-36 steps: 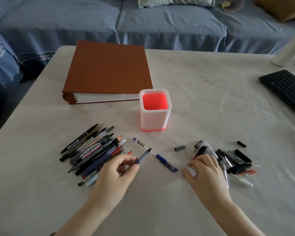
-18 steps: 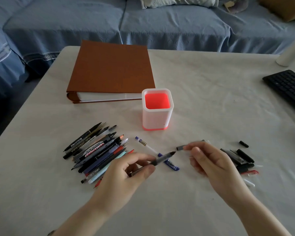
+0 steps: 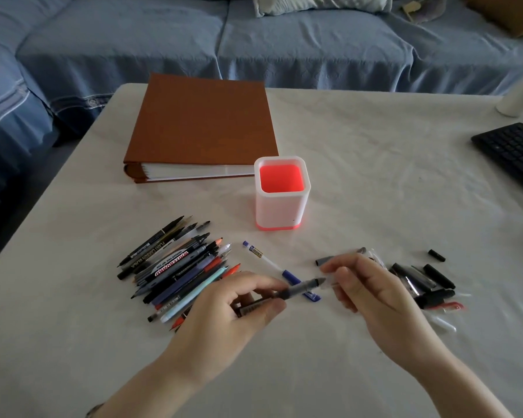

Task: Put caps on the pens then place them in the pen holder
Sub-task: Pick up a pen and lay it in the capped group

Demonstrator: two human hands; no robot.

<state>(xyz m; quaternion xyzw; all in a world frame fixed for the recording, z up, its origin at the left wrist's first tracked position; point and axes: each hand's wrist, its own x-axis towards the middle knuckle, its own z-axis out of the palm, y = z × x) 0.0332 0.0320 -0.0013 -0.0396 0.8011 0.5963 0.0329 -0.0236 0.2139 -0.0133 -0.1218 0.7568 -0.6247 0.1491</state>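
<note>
L hand (image 3: 248,300) grips a grey pen (image 3: 296,289) by the barrel, tip pointing R. R hand (image 3: 372,285) pinches a clear cap (image 3: 329,283), hard to make out, its mouth right at the tip. Both sit low over the table (image 3: 375,176), in front of the pen holder (image 3: 281,203), which looks empty.

To do it well: keep pen & cap on one axis, push straight till it seats, don't jab the nib on the rim.

Readable: "WHITEBOARD" on a marker (image 3: 171,263) in the pile of pens (image 3: 187,282); a black pen (image 3: 151,251) says approx "PLANT CARBON BLACK". Yellow label on the blue-ended pen (image 3: 280,268) too small to read
</note>
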